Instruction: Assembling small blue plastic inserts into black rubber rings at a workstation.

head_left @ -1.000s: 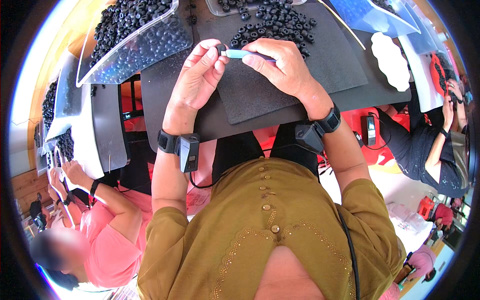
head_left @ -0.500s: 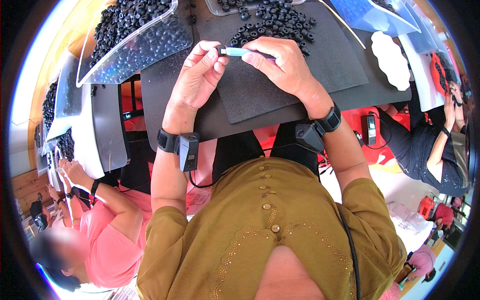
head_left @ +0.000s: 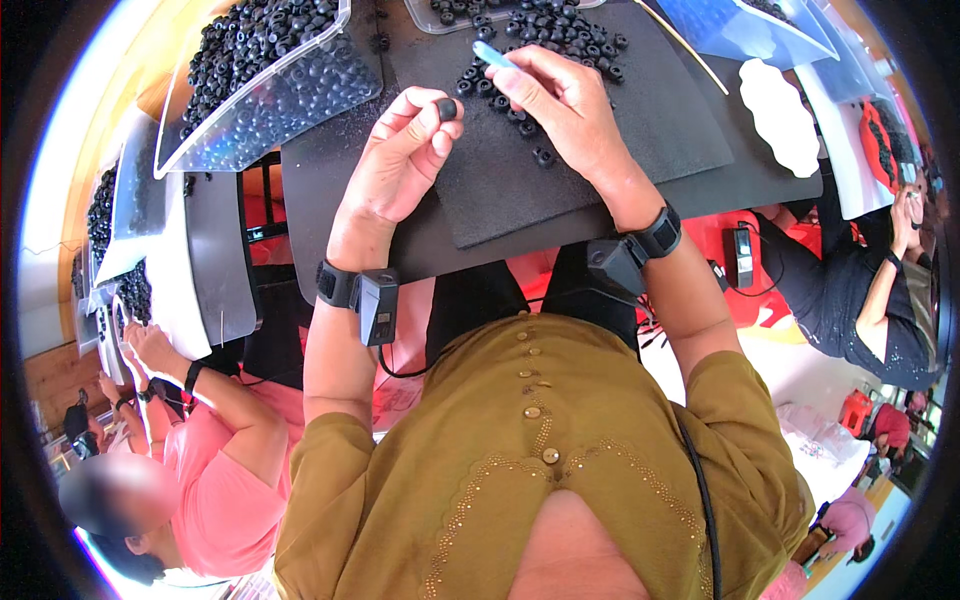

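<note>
1. While the left hand [head_left: 403,150] pinched a small dark piece [head_left: 447,109], the right hand [head_left: 570,108] grasped a light-blue tool [head_left: 491,54].
2. The piece looked rounded and dull, and it was above the dark mat [head_left: 510,192].

On the surface [head_left: 310,190] lay a mat [head_left: 490,190], with loose pieces [head_left: 582,46] across its far part. A filled tub [head_left: 290,110] stood to their left, another tub [head_left: 426,27] behind them; a stick [head_left: 683,46] lay right.

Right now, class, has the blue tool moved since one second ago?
Yes: judged against the dark mat, the blue tool has moved up the picture.
</note>
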`<state>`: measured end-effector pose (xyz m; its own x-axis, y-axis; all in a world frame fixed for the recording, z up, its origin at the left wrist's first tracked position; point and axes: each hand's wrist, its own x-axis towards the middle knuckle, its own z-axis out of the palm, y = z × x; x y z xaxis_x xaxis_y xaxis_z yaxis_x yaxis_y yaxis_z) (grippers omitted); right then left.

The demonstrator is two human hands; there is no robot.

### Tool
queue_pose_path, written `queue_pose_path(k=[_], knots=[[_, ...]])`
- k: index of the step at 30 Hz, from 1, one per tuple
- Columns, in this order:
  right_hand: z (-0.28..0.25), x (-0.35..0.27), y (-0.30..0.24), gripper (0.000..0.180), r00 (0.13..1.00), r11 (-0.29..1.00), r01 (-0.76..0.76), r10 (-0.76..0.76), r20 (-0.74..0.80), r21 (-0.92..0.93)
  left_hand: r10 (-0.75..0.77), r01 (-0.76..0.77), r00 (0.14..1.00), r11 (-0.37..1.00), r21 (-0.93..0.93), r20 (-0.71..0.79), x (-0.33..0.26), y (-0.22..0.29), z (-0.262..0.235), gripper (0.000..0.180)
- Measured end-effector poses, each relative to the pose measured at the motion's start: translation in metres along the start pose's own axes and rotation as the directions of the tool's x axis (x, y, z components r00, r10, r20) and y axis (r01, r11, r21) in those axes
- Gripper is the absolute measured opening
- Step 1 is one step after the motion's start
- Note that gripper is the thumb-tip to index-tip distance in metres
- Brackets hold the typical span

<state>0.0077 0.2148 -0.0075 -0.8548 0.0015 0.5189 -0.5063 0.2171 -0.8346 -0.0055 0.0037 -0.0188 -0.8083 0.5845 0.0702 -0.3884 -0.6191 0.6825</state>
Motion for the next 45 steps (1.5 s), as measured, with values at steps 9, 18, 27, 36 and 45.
queue_pose_path(k=[9, 18, 27, 36, 45], knots=[[-0.001, -0.001, -0.011, 0.029, 0.97, 0.995, -0.101, 0.096, 0.225, 0.01, 0.017, -0.02, 1.0, 0.979, 0.203, 0.019, 0.004, -0.009, 0.0, 0.013], [-0.005, 0.0, -0.012, 0.025, 0.946, 0.989, -0.114, 0.079, 0.313, 0.092, -0.006, 0.004, 1.0, 0.988, 0.153, 0.007, 0.002, -0.009, 0.0, 0.014], [-0.01, -0.003, -0.009, 0.017, 0.982, 0.997, -0.077, 0.077, 0.174, -0.006, 0.335, -0.282, 0.942, 0.813, 0.51, -0.012, -0.005, 0.04, 0.022, 0.013], [-0.006, -0.001, -0.002, 0.022, 0.999, 0.999, -0.025, 0.024, -0.048, -0.036, 0.738, -0.02, 0.599, -0.374, 0.927, 0.311, 0.017, 0.146, 0.022, 0.038], [-0.005, -0.001, 0.001, 0.02, 0.997, 0.997, -0.053, 0.05, -0.059, -0.048, 0.257, -0.273, 0.905, -0.262, 0.925, 0.34, 0.047, 0.021, 0.003, 0.019]])
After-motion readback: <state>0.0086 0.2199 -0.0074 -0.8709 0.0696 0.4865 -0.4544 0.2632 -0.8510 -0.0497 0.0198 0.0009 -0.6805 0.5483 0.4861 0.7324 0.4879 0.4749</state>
